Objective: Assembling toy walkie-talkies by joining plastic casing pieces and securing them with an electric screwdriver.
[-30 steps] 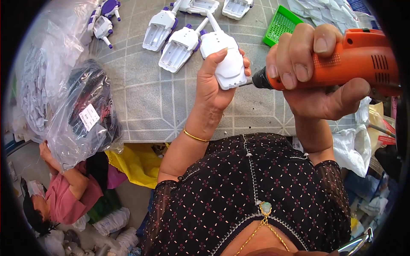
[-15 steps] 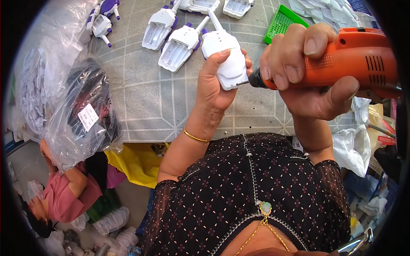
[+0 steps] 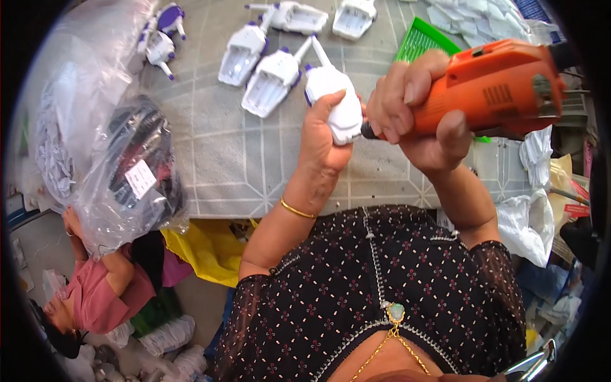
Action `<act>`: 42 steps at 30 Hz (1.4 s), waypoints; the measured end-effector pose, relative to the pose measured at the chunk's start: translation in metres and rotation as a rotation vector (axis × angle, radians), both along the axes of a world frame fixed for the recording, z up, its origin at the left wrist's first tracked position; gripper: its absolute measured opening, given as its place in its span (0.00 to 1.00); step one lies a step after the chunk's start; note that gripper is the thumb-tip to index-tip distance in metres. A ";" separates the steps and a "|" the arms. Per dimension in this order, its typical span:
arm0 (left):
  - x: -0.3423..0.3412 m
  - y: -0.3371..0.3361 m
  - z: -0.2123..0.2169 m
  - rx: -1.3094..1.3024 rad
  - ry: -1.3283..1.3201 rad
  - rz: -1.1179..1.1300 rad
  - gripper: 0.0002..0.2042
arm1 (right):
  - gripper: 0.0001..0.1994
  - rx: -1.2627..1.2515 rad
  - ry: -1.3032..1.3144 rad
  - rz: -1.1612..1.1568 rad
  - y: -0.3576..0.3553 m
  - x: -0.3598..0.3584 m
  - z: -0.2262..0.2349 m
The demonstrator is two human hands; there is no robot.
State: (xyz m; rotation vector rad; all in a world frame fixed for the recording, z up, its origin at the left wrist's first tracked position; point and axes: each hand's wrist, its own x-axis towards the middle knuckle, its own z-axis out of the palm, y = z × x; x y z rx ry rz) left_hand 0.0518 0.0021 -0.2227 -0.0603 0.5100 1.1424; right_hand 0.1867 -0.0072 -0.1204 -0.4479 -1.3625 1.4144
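Note:
My left hand (image 3: 323, 143) is closed around a white plastic toy-like casing (image 3: 345, 116) with a narrow stem and purple trim, its smooth side up. In my right hand (image 3: 417, 118) is an orange electric screwdriver (image 3: 493, 89), lying almost sideways. Its dark nose meets the casing's lower right edge, and the bit cannot be seen there. Just left of the casing lies a similar white piece (image 3: 273, 83) with its hollow compartment showing. Others like it, a white piece (image 3: 244, 54) and a further white piece (image 3: 354, 19), rest farther back.
A green perforated basket (image 3: 425, 39) stands behind the screwdriver. White flat parts (image 3: 480, 18) are heaped at the far right. A clear plastic bag with dark contents (image 3: 143, 169) covers the table's left side. Below it, a person in a pink top (image 3: 105, 286) works near a yellow bag (image 3: 207, 251).
The screwdriver has moved left and its nose is closer to the casing; the bit that showed before is hidden. Its rear end has swung slightly. My left hand keeps its hold.

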 end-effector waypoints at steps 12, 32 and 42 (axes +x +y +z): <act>-0.091 -0.074 0.064 0.479 0.320 -0.103 0.31 | 0.24 0.053 0.043 -0.523 0.007 0.063 -0.014; -0.305 -0.298 -0.219 -0.461 1.076 0.032 0.22 | 0.19 0.486 -1.494 -0.687 0.135 0.015 -0.095; -0.239 -0.197 0.011 0.297 1.381 -0.427 0.16 | 0.06 0.609 -1.078 -0.724 0.053 0.012 -0.092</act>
